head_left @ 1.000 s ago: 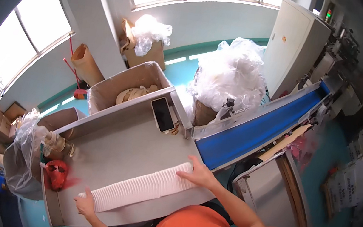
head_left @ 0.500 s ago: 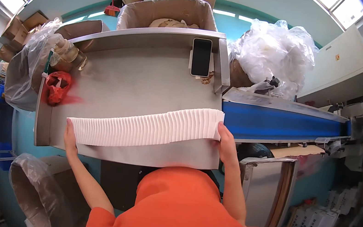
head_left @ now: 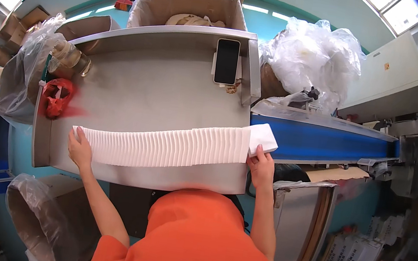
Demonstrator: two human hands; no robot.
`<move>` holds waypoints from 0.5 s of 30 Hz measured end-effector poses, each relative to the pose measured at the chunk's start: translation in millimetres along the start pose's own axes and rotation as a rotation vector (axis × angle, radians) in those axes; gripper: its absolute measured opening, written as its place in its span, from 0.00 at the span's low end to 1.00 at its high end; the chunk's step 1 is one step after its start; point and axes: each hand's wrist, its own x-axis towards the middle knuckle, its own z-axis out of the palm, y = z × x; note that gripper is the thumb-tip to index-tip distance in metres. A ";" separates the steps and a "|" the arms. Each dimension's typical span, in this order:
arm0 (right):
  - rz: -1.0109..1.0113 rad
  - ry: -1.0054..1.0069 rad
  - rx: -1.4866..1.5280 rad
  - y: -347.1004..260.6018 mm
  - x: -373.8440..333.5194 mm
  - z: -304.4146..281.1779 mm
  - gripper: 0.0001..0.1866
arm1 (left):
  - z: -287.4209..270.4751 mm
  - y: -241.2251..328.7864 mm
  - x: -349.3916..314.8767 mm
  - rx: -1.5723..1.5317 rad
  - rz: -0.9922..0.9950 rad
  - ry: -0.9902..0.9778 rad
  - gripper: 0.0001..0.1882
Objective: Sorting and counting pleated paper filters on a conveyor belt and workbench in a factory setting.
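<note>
A long, slightly curved row of white folded paper pieces (head_left: 163, 148), like napkins or tissues on edge, lies along the near side of a metal table (head_left: 146, 84). My left hand (head_left: 79, 150) is curled round the row's left end. At the other end, my right hand (head_left: 261, 167) grips a flat white folded piece (head_left: 263, 138) between thumb and fingers. That piece leans away from the row, its face turned up, over the near end of a blue conveyor belt (head_left: 324, 144).
On the table are a phone (head_left: 226, 62) at the back right, a red plastic bag (head_left: 57, 97) and a clear bottle (head_left: 70, 61) at left. Raised metal edges border the table. A lined carton (head_left: 189, 6) stands behind it, plastic wrap (head_left: 315, 60) behind the belt.
The right-end piece has tipped over to the right, with my right hand now gripping it from below. My left hand has curled further round the left end. The view has shifted slightly.
</note>
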 end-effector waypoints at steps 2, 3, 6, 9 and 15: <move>-0.030 -0.139 -0.140 -4.1 3.2 6.2 0.20 | -0.6 8.4 -2.6 -0.005 -0.009 0.003 0.28; -0.223 -0.116 -0.408 -1.5 -2.2 24.2 0.21 | -0.5 11.0 -3.1 -0.002 -0.001 0.022 0.28; -0.296 -0.152 -0.550 4.8 -4.0 38.3 0.20 | 1.2 8.5 -0.9 0.000 0.006 0.045 0.28; 0.160 -0.119 -0.083 -6.8 -14.5 33.9 0.16 | 5.8 0.5 -1.0 -0.006 0.002 0.066 0.28; -0.004 -0.031 -0.013 -7.7 -4.3 2.5 0.15 | 4.3 13.6 -5.3 0.001 -0.001 0.066 0.28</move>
